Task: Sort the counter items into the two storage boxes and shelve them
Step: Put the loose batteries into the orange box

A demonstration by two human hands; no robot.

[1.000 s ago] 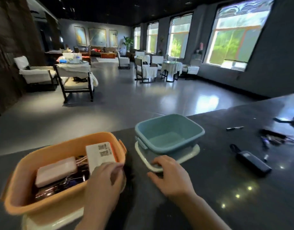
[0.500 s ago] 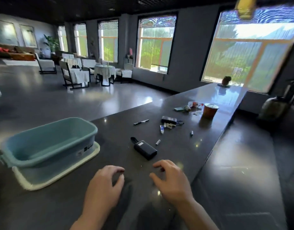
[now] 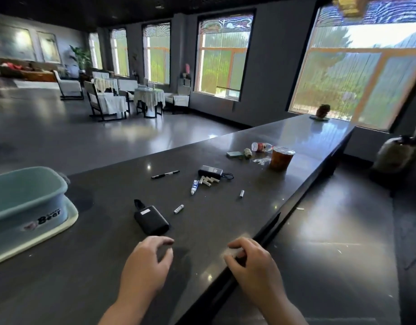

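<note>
A: Gone from view since a second ago is the orange box; the camera has swung right along the counter (image 3: 225, 231), and both hands have come off the boxes.

B: Where do the hands stand now?

A: The left hand (image 3: 144, 268) hovers low over the dark counter, fingers loosely curled, holding nothing. The right hand (image 3: 254, 268) sits at the counter's near edge, fingers also loosely curled and empty.

B: And the items to be sorted?

A: The blue box (image 3: 26, 198) stands at far left on its pale lid (image 3: 68, 221); its inside, as far as it shows, holds nothing. A black power bank (image 3: 152, 219) lies just beyond the left hand, with a small battery (image 3: 179, 209) beside it. Farther out lie a black pen (image 3: 165, 174), a small tube (image 3: 194, 186), a black charger with its cord (image 3: 210, 172) and some white pieces touching it, and a second battery (image 3: 241, 194) apart to the right.

B: Anything past those?

A: Near the far end stand an orange cup (image 3: 281, 158), a plastic bottle on its side (image 3: 261, 146) and a flat green packet (image 3: 234, 154). A small potted plant (image 3: 322, 111) sits by the window.
</note>
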